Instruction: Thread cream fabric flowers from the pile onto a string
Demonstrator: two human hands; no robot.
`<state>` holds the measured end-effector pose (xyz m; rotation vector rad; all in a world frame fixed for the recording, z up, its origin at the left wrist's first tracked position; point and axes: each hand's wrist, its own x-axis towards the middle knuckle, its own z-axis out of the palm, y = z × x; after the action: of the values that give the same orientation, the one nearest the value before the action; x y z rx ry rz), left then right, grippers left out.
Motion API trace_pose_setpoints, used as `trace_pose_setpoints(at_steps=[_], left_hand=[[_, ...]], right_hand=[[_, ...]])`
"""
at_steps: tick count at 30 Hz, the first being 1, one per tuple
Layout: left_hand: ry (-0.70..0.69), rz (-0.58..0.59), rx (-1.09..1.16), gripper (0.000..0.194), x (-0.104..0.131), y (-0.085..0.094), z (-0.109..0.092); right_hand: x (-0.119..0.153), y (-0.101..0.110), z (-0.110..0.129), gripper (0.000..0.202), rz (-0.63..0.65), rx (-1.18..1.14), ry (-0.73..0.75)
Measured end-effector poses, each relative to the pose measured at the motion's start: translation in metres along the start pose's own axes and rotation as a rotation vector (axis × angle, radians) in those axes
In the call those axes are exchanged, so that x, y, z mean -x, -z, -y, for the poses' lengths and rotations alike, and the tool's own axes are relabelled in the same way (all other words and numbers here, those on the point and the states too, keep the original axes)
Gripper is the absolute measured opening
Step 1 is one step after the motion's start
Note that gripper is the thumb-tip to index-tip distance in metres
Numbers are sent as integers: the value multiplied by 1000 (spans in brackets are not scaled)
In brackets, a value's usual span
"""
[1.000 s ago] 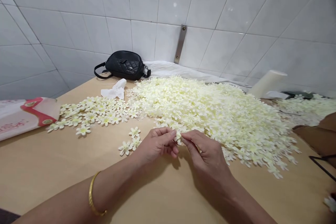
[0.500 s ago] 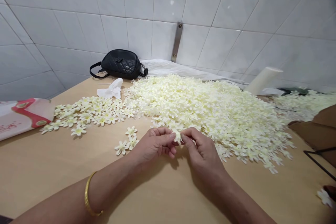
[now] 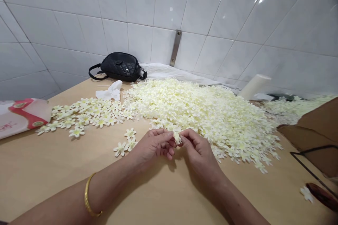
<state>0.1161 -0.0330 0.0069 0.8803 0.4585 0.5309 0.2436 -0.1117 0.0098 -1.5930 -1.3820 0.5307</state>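
Note:
Between my two hands is a small pale-yellow flower (image 3: 177, 138), pinched from both sides at the near edge of the big flower pile. My left hand (image 3: 157, 145), with a gold bangle on its wrist, grips the flower between thumb and forefinger; its other fingers are curled. My right hand (image 3: 197, 149) pinches the flower's other side with thumb and forefinger. The large heap of pale-yellow flowers (image 3: 200, 109) lies just beyond my hands. Three loose flowers (image 3: 130, 133) rest on the table left of my left hand. The fingertips partly cover the held flower.
A spread of flowers (image 3: 84, 114) lies left on the wooden table (image 3: 66, 168), beside a red-and-white package (image 3: 23, 116). Behind are white tissue (image 3: 112, 91), a black bag (image 3: 120, 66) and a white roll (image 3: 254, 87). Brown cardboard (image 3: 314, 133) stands at right, near one flower (image 3: 306, 194).
The view has turned slightly right, so the surroundings sit further left. Both hands remain pinched on the flower, which looks slightly turned between the fingertips.

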Motion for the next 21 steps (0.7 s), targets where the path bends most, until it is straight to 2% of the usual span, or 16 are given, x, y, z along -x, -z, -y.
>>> trace_pose_setpoints(at_steps=[3,5,13,17,21], left_hand=[[16,-22,-14,17,0,0,0],[29,-36,-16,13,-1,0,0],[27,-91,1,9,-2,-3,0],[6,-99,-11,8,-1,-4,-1],[15,-142,-1,9,-1,-5,-4]], right_hand=[[1,-1,1,19,-45,141,76],[1,-1,1,19,-45,152,81],[1,-2,0,18,-13,-122,-61],[0,4,2,19,-101,-127,-52],[-8,24,0,18,-269,138,33]])
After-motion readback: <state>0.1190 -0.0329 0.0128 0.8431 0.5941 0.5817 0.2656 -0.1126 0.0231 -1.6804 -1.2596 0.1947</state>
